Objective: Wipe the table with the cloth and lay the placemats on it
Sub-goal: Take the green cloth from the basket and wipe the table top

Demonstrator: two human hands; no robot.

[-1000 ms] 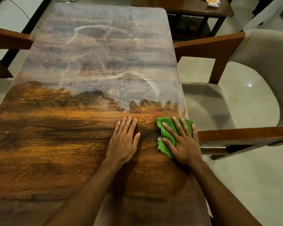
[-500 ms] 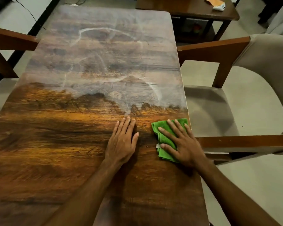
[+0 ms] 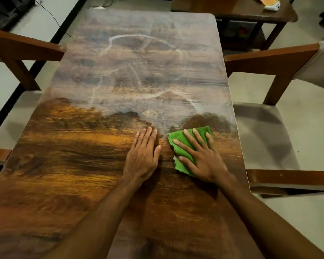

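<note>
A long wooden table (image 3: 73,165) runs away from me; its far half is hazy with white smears, its near half looks darker and glossy. A folded green cloth (image 3: 180,144) lies on the table right of centre. My right hand (image 3: 200,156) presses flat on the cloth with fingers spread. My left hand (image 3: 143,156) rests flat on the bare wood just left of the cloth, fingers together, holding nothing. No placemats are in view.
Wooden-armed chairs with pale cushions stand on both sides: one chair (image 3: 281,64) at the right, another chair (image 3: 21,47) at the left. A small dark side table (image 3: 251,10) with a white object stands beyond the far right corner. A cable lies on the floor far left.
My right hand has slid the green cloth leftward and a little away from the table's right edge. My left hand has stayed roughly in place.
</note>
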